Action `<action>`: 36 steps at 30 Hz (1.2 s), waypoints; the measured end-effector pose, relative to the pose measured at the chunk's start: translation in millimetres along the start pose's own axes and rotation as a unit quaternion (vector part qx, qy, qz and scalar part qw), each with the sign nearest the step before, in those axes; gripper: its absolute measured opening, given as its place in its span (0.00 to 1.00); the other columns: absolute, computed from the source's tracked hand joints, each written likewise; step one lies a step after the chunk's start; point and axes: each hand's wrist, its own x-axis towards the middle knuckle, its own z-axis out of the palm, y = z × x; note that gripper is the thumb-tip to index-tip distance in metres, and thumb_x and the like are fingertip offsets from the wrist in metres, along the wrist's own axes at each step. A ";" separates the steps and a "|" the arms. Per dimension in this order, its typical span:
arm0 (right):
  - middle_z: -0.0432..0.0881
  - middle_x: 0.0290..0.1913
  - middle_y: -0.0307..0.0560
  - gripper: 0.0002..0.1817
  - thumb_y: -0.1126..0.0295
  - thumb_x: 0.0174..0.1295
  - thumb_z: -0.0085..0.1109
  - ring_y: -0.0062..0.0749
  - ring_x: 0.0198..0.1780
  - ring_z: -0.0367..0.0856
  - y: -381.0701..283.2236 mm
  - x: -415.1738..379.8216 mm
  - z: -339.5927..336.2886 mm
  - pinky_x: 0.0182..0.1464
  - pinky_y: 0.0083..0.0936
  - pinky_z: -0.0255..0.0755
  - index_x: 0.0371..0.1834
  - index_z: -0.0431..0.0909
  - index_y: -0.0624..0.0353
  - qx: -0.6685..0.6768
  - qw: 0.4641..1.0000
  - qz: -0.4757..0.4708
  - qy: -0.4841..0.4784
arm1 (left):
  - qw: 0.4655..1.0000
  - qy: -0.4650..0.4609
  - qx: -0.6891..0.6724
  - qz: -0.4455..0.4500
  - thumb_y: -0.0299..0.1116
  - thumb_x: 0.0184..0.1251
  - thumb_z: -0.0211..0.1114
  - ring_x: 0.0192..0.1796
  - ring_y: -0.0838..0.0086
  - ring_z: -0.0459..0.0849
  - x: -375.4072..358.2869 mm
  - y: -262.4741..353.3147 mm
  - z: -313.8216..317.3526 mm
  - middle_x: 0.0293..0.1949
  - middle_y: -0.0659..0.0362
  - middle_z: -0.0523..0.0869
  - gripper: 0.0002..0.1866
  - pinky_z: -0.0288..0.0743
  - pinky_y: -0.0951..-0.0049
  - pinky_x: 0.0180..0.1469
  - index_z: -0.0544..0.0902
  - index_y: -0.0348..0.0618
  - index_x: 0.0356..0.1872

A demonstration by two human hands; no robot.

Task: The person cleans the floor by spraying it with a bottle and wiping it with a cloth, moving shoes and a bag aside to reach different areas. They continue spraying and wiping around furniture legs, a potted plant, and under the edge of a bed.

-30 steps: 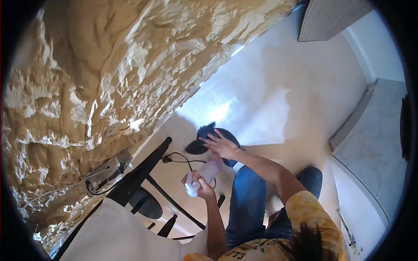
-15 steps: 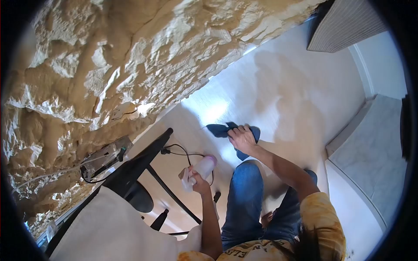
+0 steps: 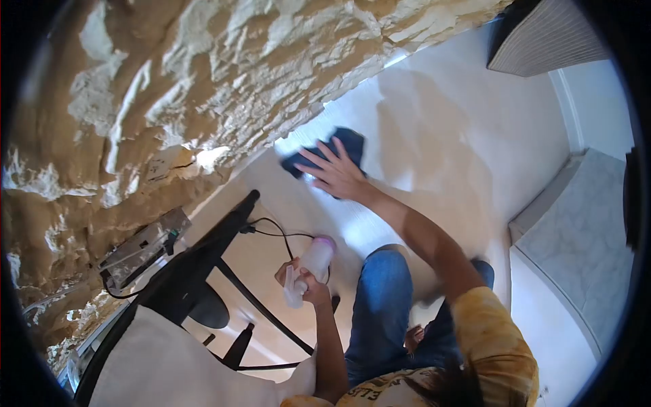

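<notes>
My left hand (image 3: 308, 285) is wrapped round a translucent spray bottle (image 3: 317, 256) with a white spray head and a pinkish-purple end. The bottle hangs tilted over the floor, beside the black chair frame. Out in front, my right hand (image 3: 337, 175) lies flat with its fingers spread on a dark blue cloth (image 3: 350, 144). Beneath it the cloth is spread on the pale floor (image 3: 434, 136), near the foot of the rough stone wall. Part of the cloth is hidden under the palm.
A rough stone wall (image 3: 224, 74) runs along the left and top. Near my left hand stand a black-framed chair (image 3: 210, 275) with a pale cover and a black cable (image 3: 281, 230). A ribbed grey object (image 3: 549, 41) stands top right, and a marbled grey step (image 3: 576, 217) is at right.
My right hand has moved forward and left across the floor with the cloth. Its fingers have gone from bunched round the cloth to spread flat on it. The bottle has barely moved.
</notes>
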 end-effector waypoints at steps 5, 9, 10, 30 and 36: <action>0.49 0.76 0.33 0.29 0.50 0.67 0.36 0.40 0.76 0.42 -63.7 36.4 56.7 0.71 0.60 0.23 0.72 0.57 0.41 -0.055 0.994 -0.047 -0.077 | 0.990 -0.110 0.087 -0.017 0.25 0.56 0.58 0.41 0.62 0.77 -8.9 6.7 -0.8 0.40 0.50 0.74 0.13 0.74 0.63 0.44 0.73 0.32 0.43; 0.52 0.75 0.29 0.25 0.53 0.65 0.45 0.38 0.76 0.45 -56.0 -85.0 22.7 0.74 0.52 0.30 0.66 0.67 0.39 0.053 0.982 -0.139 -0.119 | 0.991 -0.059 0.004 -0.120 0.26 0.55 0.59 0.41 0.64 0.77 -2.2 13.0 2.7 0.38 0.52 0.75 0.12 0.74 0.63 0.45 0.72 0.33 0.40; 0.58 0.72 0.31 0.25 0.54 0.61 0.49 0.39 0.73 0.51 -32.8 -116.6 0.4 0.72 0.53 0.37 0.63 0.69 0.41 0.068 0.986 -0.084 -0.125 | 0.992 -0.074 -0.063 -0.084 0.26 0.57 0.59 0.41 0.65 0.77 8.7 24.8 5.0 0.37 0.53 0.76 0.09 0.74 0.63 0.45 0.72 0.34 0.38; 0.52 0.75 0.45 0.34 0.51 0.61 0.51 0.51 0.74 0.48 62.5 -316.9 -86.9 0.68 0.63 0.40 0.71 0.59 0.46 -0.116 0.910 0.398 0.003 | 0.986 -0.129 -0.105 0.027 0.26 0.56 0.55 0.44 0.64 0.75 -1.4 4.4 69.6 0.40 0.54 0.73 0.14 0.68 0.65 0.48 0.70 0.33 0.43; 0.48 0.76 0.49 0.34 0.44 0.69 0.33 0.58 0.72 0.50 193.3 -325.6 -95.6 0.64 0.70 0.41 0.74 0.51 0.49 -0.263 0.560 0.736 0.274 | 0.983 -0.151 -0.092 0.058 0.27 0.58 0.56 0.44 0.63 0.77 11.5 -8.4 74.9 0.42 0.52 0.75 0.17 0.70 0.65 0.49 0.71 0.33 0.49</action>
